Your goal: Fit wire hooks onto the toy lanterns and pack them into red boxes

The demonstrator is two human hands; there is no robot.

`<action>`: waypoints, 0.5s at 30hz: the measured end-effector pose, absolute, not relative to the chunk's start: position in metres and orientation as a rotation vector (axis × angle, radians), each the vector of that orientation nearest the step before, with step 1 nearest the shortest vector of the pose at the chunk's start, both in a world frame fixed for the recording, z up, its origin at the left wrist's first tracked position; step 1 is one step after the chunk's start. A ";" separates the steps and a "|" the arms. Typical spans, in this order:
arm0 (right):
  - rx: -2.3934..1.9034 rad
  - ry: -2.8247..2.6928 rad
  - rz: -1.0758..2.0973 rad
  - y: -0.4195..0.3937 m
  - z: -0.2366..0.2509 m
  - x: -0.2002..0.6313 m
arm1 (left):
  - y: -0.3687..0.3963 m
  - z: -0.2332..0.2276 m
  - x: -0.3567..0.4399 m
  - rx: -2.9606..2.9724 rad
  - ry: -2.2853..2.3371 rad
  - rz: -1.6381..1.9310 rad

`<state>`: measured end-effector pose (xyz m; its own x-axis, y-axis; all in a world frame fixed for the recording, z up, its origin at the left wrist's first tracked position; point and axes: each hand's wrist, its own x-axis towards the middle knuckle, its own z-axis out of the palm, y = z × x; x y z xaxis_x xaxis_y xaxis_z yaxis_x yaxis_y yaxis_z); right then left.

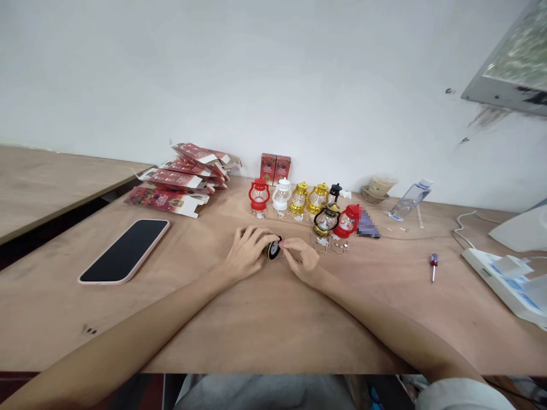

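Note:
A small black-and-gold lantern [273,249] lies tipped on its side in my left hand [249,253], its round base turned towards the right. The left fingers wrap over its body and hide most of it. My right hand [302,261] is closed in a pinch, thumb and fingertips at the edge of that base. Whatever sits between those fingertips is too small to make out. Just beyond my hands stand more lanterns: a red one [259,195], a white one [282,195], a gold one [299,198], a black-and-gold one [326,221] and another red one [347,222].
Flattened red boxes [171,179] are piled at the back left, with two upright boxes [275,168] by the wall. A phone [126,251] lies left. On the right are a screwdriver [434,262], a water bottle [410,200], a cup [380,185] and a power strip [504,282].

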<state>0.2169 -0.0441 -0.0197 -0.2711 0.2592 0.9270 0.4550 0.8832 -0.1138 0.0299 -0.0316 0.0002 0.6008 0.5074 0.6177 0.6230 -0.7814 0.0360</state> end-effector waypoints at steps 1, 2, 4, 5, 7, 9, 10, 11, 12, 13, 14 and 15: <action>-0.530 -1.871 -0.214 -0.044 -0.020 0.217 | -0.031 0.000 0.030 -2.639 -0.947 -0.935; -0.534 -1.871 -0.219 -0.044 -0.020 0.217 | -0.031 0.000 0.030 -2.636 -0.952 -0.934; -0.546 -1.874 -0.222 -0.044 -0.020 0.218 | -0.031 0.000 0.030 -2.635 -0.961 -0.924; -0.549 -1.879 -0.223 -0.044 -0.020 0.218 | -0.032 0.000 0.030 -2.635 -0.965 -0.922; -0.542 -1.899 -0.232 -0.044 -0.019 0.219 | -0.032 -0.001 0.029 -2.633 -0.978 -0.919; -0.526 -1.920 -0.236 -0.044 -0.019 0.219 | -0.032 -0.001 0.029 -2.635 -0.997 -0.921; -0.519 -1.928 -0.236 -0.045 -0.018 0.220 | -0.031 -0.001 0.029 -2.639 -1.009 -0.923; -0.515 -1.937 -0.233 -0.045 -0.018 0.220 | -0.031 -0.002 0.029 -2.646 -1.018 -0.926; -0.511 -1.943 -0.230 -0.045 -0.017 0.219 | -0.031 -0.002 0.029 -2.653 -1.024 -0.932; -0.505 -1.948 -0.230 -0.045 -0.017 0.219 | -0.031 -0.002 0.028 -2.660 -1.023 -0.937; -0.499 -1.952 -0.232 -0.045 -0.017 0.219 | -0.031 -0.003 0.028 -2.663 -1.018 -0.943; -0.493 -1.952 -0.235 -0.045 -0.017 0.219 | -0.030 -0.003 0.028 -2.664 -1.011 -0.947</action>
<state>0.2186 -0.0452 -0.0167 -0.3556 0.2336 0.9050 0.4417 0.8953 -0.0576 0.0281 -0.0304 -0.0030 0.5762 0.5511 0.6036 0.6383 -0.7646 0.0887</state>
